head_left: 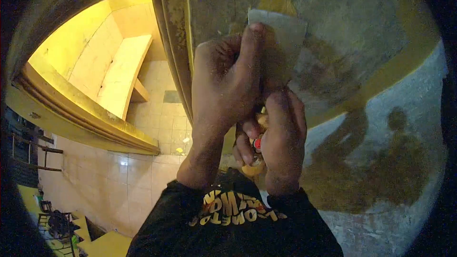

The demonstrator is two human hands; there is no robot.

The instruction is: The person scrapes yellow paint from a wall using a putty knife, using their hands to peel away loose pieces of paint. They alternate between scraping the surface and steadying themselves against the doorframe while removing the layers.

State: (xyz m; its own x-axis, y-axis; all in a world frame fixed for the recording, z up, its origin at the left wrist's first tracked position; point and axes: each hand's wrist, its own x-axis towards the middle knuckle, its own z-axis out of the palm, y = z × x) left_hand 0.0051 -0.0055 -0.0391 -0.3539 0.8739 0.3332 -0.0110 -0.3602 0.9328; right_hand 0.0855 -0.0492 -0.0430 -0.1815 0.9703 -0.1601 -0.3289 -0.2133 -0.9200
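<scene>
A pale, flat rectangular piece lies against the stained wall. My left hand grips its left edge, with the thumb flat on its face near the top. Below the piece, my right hand is closed around a small object with red and yellow-orange parts. Most of that object is hidden by my fingers, so its kind cannot be told. The fingertips of my right hand are close to the lower edge of the pale piece.
A wooden door frame stands left of my hands, opening onto a lit yellow room with a ledge. Tiled floor lies below. Metal racks are at the lower left. Shadows fall on the wall at right.
</scene>
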